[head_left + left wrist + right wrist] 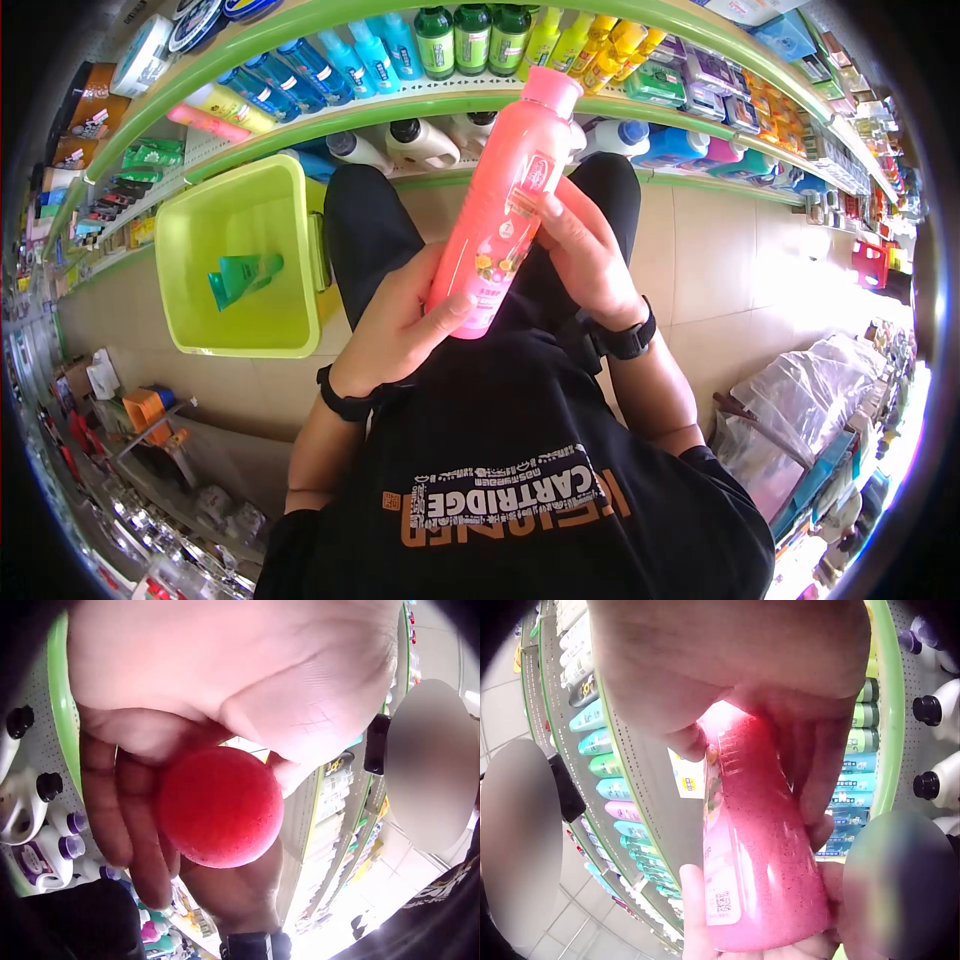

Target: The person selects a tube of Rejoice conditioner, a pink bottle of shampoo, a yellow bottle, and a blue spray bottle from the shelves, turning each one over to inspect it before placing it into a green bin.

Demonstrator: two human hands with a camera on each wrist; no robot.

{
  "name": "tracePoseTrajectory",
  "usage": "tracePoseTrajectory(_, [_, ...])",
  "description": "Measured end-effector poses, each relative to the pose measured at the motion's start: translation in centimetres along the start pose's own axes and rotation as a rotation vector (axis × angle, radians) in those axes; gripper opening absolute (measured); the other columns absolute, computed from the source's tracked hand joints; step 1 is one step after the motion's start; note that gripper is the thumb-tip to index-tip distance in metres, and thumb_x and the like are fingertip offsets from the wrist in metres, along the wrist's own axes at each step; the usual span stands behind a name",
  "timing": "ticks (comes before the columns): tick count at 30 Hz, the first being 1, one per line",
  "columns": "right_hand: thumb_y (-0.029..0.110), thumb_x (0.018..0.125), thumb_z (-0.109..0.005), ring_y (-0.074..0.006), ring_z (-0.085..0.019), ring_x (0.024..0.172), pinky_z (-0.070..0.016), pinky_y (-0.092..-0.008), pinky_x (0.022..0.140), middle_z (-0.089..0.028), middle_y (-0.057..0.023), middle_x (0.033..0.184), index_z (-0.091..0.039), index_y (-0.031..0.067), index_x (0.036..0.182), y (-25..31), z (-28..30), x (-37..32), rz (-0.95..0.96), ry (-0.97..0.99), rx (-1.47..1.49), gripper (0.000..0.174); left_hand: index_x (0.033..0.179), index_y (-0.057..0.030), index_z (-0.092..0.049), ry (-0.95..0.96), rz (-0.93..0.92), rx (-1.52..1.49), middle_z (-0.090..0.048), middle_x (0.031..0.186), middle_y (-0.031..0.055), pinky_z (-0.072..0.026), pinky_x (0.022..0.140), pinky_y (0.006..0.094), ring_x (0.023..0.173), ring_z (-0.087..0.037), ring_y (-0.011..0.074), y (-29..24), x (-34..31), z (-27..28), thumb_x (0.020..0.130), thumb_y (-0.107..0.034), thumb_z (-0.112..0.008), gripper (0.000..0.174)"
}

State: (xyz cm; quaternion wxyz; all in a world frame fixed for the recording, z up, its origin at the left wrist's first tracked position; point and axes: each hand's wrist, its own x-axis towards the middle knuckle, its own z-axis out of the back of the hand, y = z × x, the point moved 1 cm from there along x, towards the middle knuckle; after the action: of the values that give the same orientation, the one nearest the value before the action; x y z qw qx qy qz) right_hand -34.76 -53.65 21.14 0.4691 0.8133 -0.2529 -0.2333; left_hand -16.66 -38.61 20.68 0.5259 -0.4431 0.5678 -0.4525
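A pink bottle (510, 200) with a pink cap and a printed label is held tilted in front of the person's lap, cap end up toward the shelf. The left hand (403, 322) grips its lower end, thumb lying across the front near the base. Higher up, the right hand (588, 252) holds the bottle's side, with its thumb on the label. In the left wrist view, the round base of the bottle (221, 806) faces the camera, with fingers around it. The right wrist view shows the bottle's back (769, 855) with a small code label near the base.
A yellow-green basket (235, 340) stands on the floor at the left, a green tube (245, 278) lying inside. Ahead, a green-edged shelf (430, 103) carries rows of bottles and boxes, with large jugs (422, 142) below. A plastic-covered pile (800, 400) sits at the right.
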Motion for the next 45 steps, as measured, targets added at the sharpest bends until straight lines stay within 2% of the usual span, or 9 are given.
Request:
tracePoseTrajectory(3, [0.034,0.114,-0.048,-0.0203,-0.055,0.137,-0.0388,-0.0382,0.119,-0.057,-0.0122,0.148,-0.041,-0.002,0.157,-0.5,0.3,-0.3,-0.03,0.032,0.171,0.057,0.15,0.0038,-0.043,0.002,0.002,-0.061,-0.067,0.13,0.0147,-0.0602,0.092,0.0367,0.108,-0.072,0.0215,0.4,-0.4,0.2,0.107,-0.048,-0.058,0.069])
tracePoseTrajectory(8, [0.035,0.113,-0.049,-0.0215,-0.054,0.139,-0.0382,-0.0392,0.119,-0.056,-0.0128,0.15,-0.036,-0.0014,0.16,-0.3,0.3,-0.5,0.008,0.036,0.194,0.06,0.15,0.0039,-0.043,0.018,0.016,-0.242,-0.066,0.133,0.0157,-0.061,0.09,0.0385,0.106,-0.073,0.0241,-0.3,-0.9,-0.3,0.104,-0.052,-0.061,0.075])
tracePoseTrajectory(10, [0.034,0.113,-0.05,-0.0213,-0.054,0.139,-0.0387,-0.0392,0.119,-0.056,-0.0127,0.15,-0.036,-0.0012,0.16,-0.2,0.2,-0.3,0.023,0.062,0.211,0.061,0.149,0.0042,-0.043,0.087,0.03,-0.339,-0.067,0.13,0.018,-0.061,0.088,0.0386,0.104,-0.074,0.0254,-0.5,-1.1,-0.4,0.104,-0.053,-0.061,0.075])
tracePoseTrajectory(12, [0.034,0.112,-0.052,-0.0212,-0.055,0.138,-0.04,-0.0393,0.118,-0.056,-0.0127,0.149,-0.035,-0.0006,0.16,-0.2,0.2,-0.1,0.04,0.131,0.222,0.061,0.149,0.0042,-0.043,0.077,0.027,-0.326,-0.068,0.127,0.0191,-0.0609,0.087,0.0385,0.102,-0.074,0.0256,-0.7,-1.2,-0.4,0.104,-0.053,-0.061,0.075])
tracePoseTrajectory(16, [0.035,0.112,-0.051,-0.0204,-0.056,0.137,-0.0421,-0.039,0.116,-0.056,-0.0124,0.148,-0.035,-0.0003,0.16,-0.3,-0.1,0.0,0.041,0.143,0.226,0.061,0.15,0.0042,-0.042,0.015,-0.005,-0.296,-0.071,0.119,0.0202,-0.0604,0.087,0.0379,0.1,-0.074,0.0253,-0.5,-1.2,-0.8,0.104,-0.054,-0.059,0.076])
tracePoseTrajectory(22, [0.036,0.113,-0.05,-0.0198,-0.058,0.134,-0.0445,-0.0376,0.114,-0.057,-0.0125,0.147,-0.034,-0.0006,0.16,-0.5,-0.1,-0.1,0.03,0.122,0.207,0.062,0.153,0.0043,-0.039,0.065,0.044,-0.312,-0.07,0.122,0.0192,-0.059,0.09,0.0373,0.102,-0.074,0.0243,-0.7,-1.2,-0.7,0.106,-0.053,-0.058,0.076])
tracePoseTrajectory(24, [0.046,0.109,-0.053,-0.033,-0.058,0.136,-0.0432,-0.0476,0.117,-0.056,-0.0254,0.149,-0.033,-0.0049,0.158,-0.6,-0.2,-0.1,0.017,0.065,0.133,0.073,0.153,0.0043,-0.039,0.053,0.033,-0.297,-0.07,0.122,0.0192,-0.0588,0.09,0.0371,0.102,-0.074,0.0243,-0.6,-1.0,-0.8,0.106,-0.052,-0.058,0.076])
tracePoseTrajectory(45, [0.047,0.109,-0.052,-0.0324,-0.059,0.136,-0.0437,-0.0475,0.117,-0.056,-0.0257,0.15,-0.032,-0.0043,0.159,-1.0,-0.2,0.0,0.022,0.029,0.125,0.074,0.154,0.0036,-0.038,0.09,0.06,-0.285,-0.07,0.122,0.0188,-0.0586,0.092,0.0366,0.103,-0.074,0.0243,-0.6,-0.7,-0.7,0.107,-0.055,-0.055,0.077])
